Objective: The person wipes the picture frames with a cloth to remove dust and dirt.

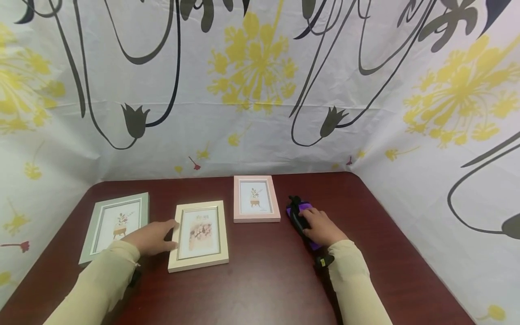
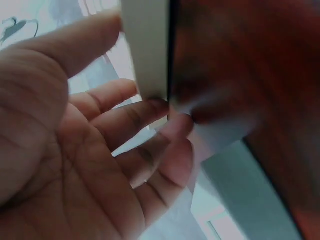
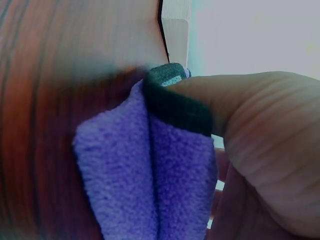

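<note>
My left hand (image 1: 152, 237) reaches over the green frame's right side to the left edge of a cream picture frame (image 1: 174, 253), lying flat with a floral print. In the left wrist view the thumb tip meets the upper edge of its side (image 2: 146, 55), and the loosely extended fingers touch lower down. On the right, my right hand (image 1: 325, 228) holds a purple plush cloth (image 3: 117, 175) with dark edging. The right wrist view has the thumb hooked over that dark edging (image 3: 182, 110); the other fingers are mostly hidden behind the cloth.
A pale green frame (image 1: 144, 207) lies at the left, partly behind my left arm. Further back is a pink frame (image 1: 257, 220). All rest on a dark red-brown table (image 1: 264, 289), with a patterned fabric sheet (image 1: 252, 149) along its back and sides.
</note>
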The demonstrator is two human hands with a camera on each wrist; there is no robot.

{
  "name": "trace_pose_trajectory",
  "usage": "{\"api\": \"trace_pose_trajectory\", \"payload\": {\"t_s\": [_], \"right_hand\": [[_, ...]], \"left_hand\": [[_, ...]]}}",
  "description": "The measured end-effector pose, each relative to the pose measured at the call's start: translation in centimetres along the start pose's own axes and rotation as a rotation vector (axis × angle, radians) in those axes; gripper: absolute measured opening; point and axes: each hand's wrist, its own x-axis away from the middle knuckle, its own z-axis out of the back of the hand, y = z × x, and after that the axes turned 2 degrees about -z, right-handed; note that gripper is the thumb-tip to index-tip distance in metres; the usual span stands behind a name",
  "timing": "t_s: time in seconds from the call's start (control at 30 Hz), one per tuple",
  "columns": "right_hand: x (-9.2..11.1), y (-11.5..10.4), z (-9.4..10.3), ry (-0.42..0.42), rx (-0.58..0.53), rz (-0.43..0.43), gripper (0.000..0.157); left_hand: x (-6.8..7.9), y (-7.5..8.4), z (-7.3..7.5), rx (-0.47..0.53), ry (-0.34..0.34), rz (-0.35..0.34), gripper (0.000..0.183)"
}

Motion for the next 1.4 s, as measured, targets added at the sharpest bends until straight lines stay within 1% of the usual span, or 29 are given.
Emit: {"api": "trace_pose_trajectory", "payload": {"t_s": [0.1, 0.23, 0.4, 0.57, 0.67, 0.8, 1.03, 1.13, 1.27, 1.4], "right_hand": [[0.0, 0.1, 0.0, 0.005, 0.002, -0.011, 0.051], [-0.1, 0.2, -0.2, 0.004, 0.004, -0.019, 0.059], [-0.1, 0.2, -0.4, 0.003, 0.009, -0.013, 0.058], [-0.1, 0.3, -0.4, 0.001, 0.016, -0.010, 0.058], [-0.1, 0.3, -0.4, -0.004, 0.016, -0.011, 0.058], [-0.2, 0.3, -0.3, -0.014, 0.013, -0.016, 0.058], [-0.2, 0.3, -0.2, -0.020, 0.010, -0.026, 0.058], [-0.2, 0.2, -0.1, -0.020, 0.014, -0.030, 0.058], [-0.2, 0.1, 0.0, -0.018, 0.012, -0.036, 0.058], [-0.1, 0.0, 0.0, -0.027, 0.006, -0.041, 0.058]], "left_hand": [[0.6, 0.4, -0.7, -0.003, 0.013, -0.001, 0.057], [1.8, 1.1, -1.6, 0.007, 0.017, -0.016, 0.052], [3.4, 2.4, -2.3, 0.040, -0.001, -0.047, 0.051], [3.8, 3.4, -2.9, 0.064, -0.011, -0.100, 0.051], [3.6, 4.0, -3.1, 0.070, -0.007, -0.104, 0.051], [2.9, 5.0, -3.4, 0.055, 0.009, -0.096, 0.052], [1.7, 7.0, -4.2, 0.019, 0.063, -0.095, 0.048], [1.1, 7.9, -4.3, 0.016, 0.083, -0.073, 0.047], [0.3, 9.0, -4.5, 0.009, 0.092, -0.049, 0.047], [-0.4, 9.6, -4.6, -0.011, 0.092, -0.057, 0.046]]}}
